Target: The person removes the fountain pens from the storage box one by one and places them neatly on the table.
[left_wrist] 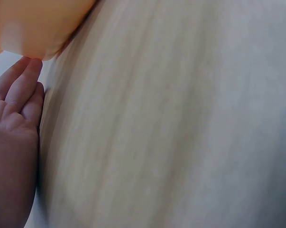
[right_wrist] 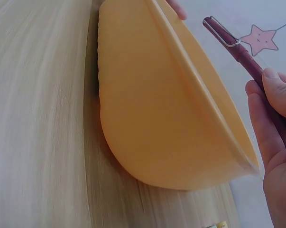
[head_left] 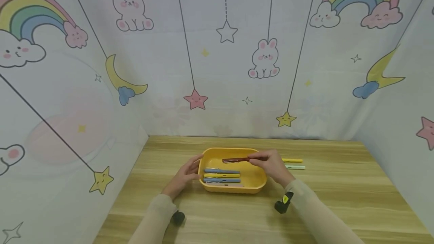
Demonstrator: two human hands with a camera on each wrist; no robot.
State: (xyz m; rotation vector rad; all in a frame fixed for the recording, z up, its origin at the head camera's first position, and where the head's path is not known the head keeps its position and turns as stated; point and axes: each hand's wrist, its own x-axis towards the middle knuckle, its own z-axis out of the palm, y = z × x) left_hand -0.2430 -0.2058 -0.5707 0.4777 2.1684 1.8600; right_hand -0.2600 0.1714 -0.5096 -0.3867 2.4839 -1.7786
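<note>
A dark red pen (head_left: 235, 159) with a metal clip is pinched between the thumb and fingers of my right hand (head_left: 271, 164). In the head view it lies over the far part of a yellow plastic basket (head_left: 251, 188); the right wrist view has the pen (right_wrist: 233, 42) above the rim. Inside the basket, at the left, lie a blue pen (head_left: 222, 171), a yellow pen (head_left: 222, 176), another blue pen (head_left: 222, 180) and a pale pinkish pen (head_left: 225, 185), side by side. My left hand (head_left: 184, 176) rests against the basket's left side, fingertips (left_wrist: 34, 64) touching its wall.
Right of the basket, partly behind my right hand, a yellow pen (head_left: 293, 160) and a pale green pen (head_left: 295, 167) lie on the wood-grain table (head_left: 339, 199). Cloth walls (head_left: 223, 119) printed with stars and rabbits enclose the table at the back and sides.
</note>
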